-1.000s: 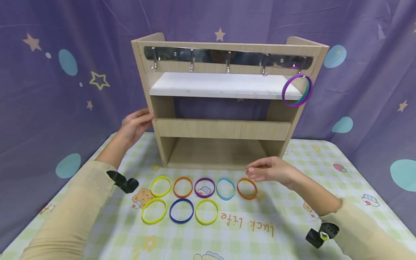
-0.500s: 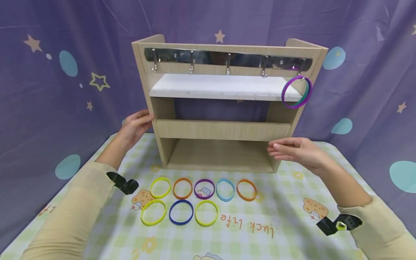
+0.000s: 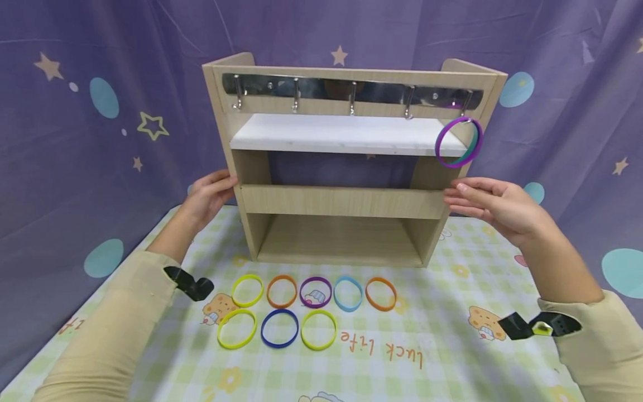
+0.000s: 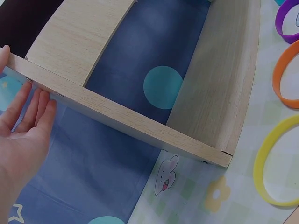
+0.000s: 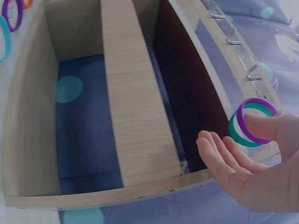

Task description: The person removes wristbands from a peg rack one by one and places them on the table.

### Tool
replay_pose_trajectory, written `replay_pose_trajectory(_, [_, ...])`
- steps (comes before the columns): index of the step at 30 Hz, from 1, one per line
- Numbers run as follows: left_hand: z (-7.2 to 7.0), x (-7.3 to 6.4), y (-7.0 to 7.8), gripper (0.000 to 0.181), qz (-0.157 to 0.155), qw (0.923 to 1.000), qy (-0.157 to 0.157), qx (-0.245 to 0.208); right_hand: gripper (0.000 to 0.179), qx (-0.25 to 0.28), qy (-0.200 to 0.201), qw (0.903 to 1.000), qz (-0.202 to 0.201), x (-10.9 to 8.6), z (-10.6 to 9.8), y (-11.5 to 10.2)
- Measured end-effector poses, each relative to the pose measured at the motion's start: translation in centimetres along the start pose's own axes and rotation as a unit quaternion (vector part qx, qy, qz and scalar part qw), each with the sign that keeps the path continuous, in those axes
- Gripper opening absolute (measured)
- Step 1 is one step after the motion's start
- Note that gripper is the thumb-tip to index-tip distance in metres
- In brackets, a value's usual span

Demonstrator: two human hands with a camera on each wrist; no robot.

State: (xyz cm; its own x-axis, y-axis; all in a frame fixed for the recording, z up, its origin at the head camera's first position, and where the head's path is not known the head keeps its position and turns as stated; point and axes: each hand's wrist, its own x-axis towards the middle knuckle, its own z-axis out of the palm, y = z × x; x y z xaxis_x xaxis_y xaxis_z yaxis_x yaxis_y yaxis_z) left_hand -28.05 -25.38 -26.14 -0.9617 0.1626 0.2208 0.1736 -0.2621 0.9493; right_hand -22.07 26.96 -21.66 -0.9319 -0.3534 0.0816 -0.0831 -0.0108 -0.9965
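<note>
A light wood shelf unit (image 3: 346,202) stands upright on the table. My left hand (image 3: 205,196) rests against its left side panel; in the left wrist view the fingers (image 4: 32,109) lie nearly straight along the outer face. At the right side panel my right hand (image 3: 504,209) holds nothing, its fingers extended by the front edge; whether they touch the wood I cannot tell. Above that hand, a purple wristband (image 3: 437,146) and a teal wristband (image 3: 473,148) hang together on the rightmost hook of the metal hook rail (image 3: 321,89).
Several wristbands lie in two rows before the unit, among them an orange one (image 3: 382,309), a light blue one (image 3: 349,309) and a dark blue one (image 3: 279,345). A checked cloth (image 3: 382,385) covers the table. A purple curtain (image 3: 150,50) hangs close behind.
My right hand has risen from above the right orange wristband, moving right and up to the unit's right side. The left hand and the wristbands have stayed put.
</note>
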Motion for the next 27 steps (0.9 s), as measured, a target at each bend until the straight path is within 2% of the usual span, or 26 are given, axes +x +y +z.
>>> replay_pose_trajectory(5, [0.0, -0.1, 0.1, 0.017, 0.001, 1.0000, 0.002, -0.001, 0.012, 0.038, 0.064, 0.9972, 0.003, 0.2, 0.1, -1.3])
replay_pose_trajectory(8, [0.0, -0.1, 0.1, 0.016, 0.003, 1.0000, 0.003, -0.007, 0.012, 0.060, 0.089, 0.9942, 0.001, 0.5, 0.3, -1.8])
replay_pose_trajectory(10, [0.0, -0.1, 0.1, 0.016, 0.003, 1.0000, 0.002, -0.006, 0.011, 0.088, 0.093, 0.9918, -0.004, 0.7, 0.5, -2.0])
replay_pose_trajectory(13, [0.0, -0.1, 0.0, 0.018, 0.000, 1.0000, 0.004, 0.003, 0.012, 0.159, 0.078, 0.9840, -0.018, 0.9, 0.5, -2.0])
replay_pose_trajectory(17, [0.0, 0.0, 0.0, 0.018, 0.000, 1.0000, 0.002, 0.006, 0.015, 0.261, 0.054, 0.9633, -0.030, 1.1, 0.4, -2.0])
replay_pose_trajectory(20, [0.0, 0.0, 0.0, 0.016, 0.005, 0.9999, -0.002, -0.013, 0.015, 0.291, 0.061, 0.9544, -0.028, 1.2, 0.5, -2.0])
replay_pose_trajectory(27, [0.0, 0.1, 0.0, 0.016, 0.011, 0.9997, -0.004, -0.021, 0.015, 0.298, 0.086, 0.9504, -0.016, 1.2, 0.8, -2.2])
